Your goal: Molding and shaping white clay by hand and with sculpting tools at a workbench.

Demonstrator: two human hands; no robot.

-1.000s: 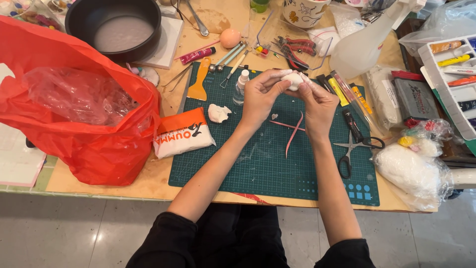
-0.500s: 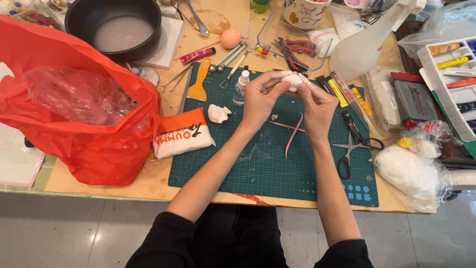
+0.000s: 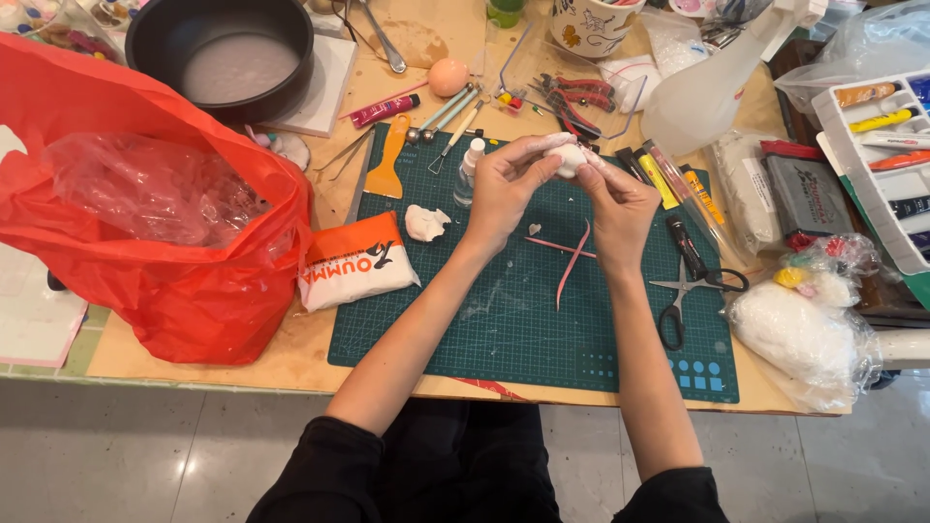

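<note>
A small lump of white clay [image 3: 569, 159] is pinched between the fingertips of both hands above the far part of a green cutting mat [image 3: 523, 320]. My left hand [image 3: 506, 187] grips it from the left, my right hand [image 3: 617, 205] from the right. Two thin pink modelling tools [image 3: 572, 260] lie crossed on the mat just below my hands. Another piece of white clay [image 3: 425, 223] rests on the mat to the left, beside a small clear bottle [image 3: 469, 172].
A big red plastic bag [image 3: 145, 213] fills the left side, with a white and orange clay packet [image 3: 354, 261] by it. A black pot [image 3: 221, 53] stands far left. Scissors [image 3: 683, 291], pliers [image 3: 573, 97], a spray bottle [image 3: 712, 82], a bagged white mass [image 3: 799, 334] and a paint tray [image 3: 886, 145] crowd the right.
</note>
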